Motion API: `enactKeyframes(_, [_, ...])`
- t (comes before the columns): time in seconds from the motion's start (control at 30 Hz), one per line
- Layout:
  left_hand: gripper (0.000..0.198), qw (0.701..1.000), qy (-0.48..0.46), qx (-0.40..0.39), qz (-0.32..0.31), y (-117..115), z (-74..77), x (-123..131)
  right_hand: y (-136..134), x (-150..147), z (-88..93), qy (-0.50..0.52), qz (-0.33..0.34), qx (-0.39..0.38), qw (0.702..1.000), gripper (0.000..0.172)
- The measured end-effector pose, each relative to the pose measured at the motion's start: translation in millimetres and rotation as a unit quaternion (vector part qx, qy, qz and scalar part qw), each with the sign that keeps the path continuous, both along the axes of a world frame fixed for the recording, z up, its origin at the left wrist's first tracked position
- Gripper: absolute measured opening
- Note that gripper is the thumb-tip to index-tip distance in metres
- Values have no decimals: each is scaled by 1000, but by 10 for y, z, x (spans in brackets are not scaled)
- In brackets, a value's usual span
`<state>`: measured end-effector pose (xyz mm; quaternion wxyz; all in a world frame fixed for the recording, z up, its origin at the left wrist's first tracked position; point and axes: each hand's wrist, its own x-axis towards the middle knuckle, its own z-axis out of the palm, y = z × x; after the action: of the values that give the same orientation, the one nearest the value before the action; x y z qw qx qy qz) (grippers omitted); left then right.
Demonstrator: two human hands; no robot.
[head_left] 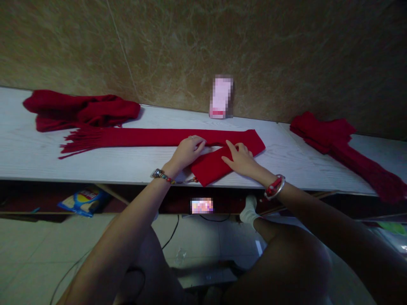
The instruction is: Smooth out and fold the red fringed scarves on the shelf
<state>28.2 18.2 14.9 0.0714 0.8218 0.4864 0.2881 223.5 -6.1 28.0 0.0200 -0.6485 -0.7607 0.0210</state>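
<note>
Pink box (221, 96) at 12 o'clock of the hands is pixelated, label unreadable. Blurred patch (201, 205) under the table edge at 6 o'clock, contents unclear. Right scarf pile (343, 146) at 3 o'clock runs off the frame edge. Left hand (187, 151) and right hand (241, 160) cover the scarf (159, 137) fold beneath.

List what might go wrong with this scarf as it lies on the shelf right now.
1. The folded end of the scarf reaches the front edge of the shelf; it may slip off if the right hand lifts.
2. The left hand presses only one spot, so the long stretch may skew.
3. The fringe lies close to the scarf pile and could tangle.
</note>
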Motion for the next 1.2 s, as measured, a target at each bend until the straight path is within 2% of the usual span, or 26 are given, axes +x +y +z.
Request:
enactKeyframes(0.13, [30, 996, 16, -59, -65, -112, 31, -60, 97, 103, -4, 15, -7, 5, 1000, 66])
enactKeyframes(0.27, [31, 990, 41, -85, -105, -226, 8, -64, 336, 369, -18, 36, -87, 31, 995, 63])
enactKeyframes(0.37, [32, 990, 42, -81, -109, -264, -30, -13, 560, 611, -30, 78, -145, 61, 984, 59])
enactKeyframes(0.47, [30, 990, 41, -81, -107, -264, -60, 89, 780, 820, -5, 129, -180, 58, 974, 58])
enactKeyframes(0.73, [30, 990, 31, -92, -100, -248, -27, 405, 1115, 1153, 3, 174, -171, 46, 969, 51])
enactKeyframes(0.83, [34, 992, 60, -89, -59, -230, 5, 437, 1157, 1244, -26, 210, -189, 41, 958, 52])
enactKeyframes(1.0, [58, 987, 102, -85, 89, -104, -97, 316, 1176, 1282, -62, 209, -188, 76, 957, 50])
enactKeyframes(1.1, [66, 981, 128, -109, 98, -20, -186, 207, 1122, 1140, -115, 160, -132, 125, 970, 53])
enactKeyframes(1.2, [62, 978, 150, -113, 87, 9, -203, 146, 1010, 926, -201, 97, -110, 127, 981, 56])
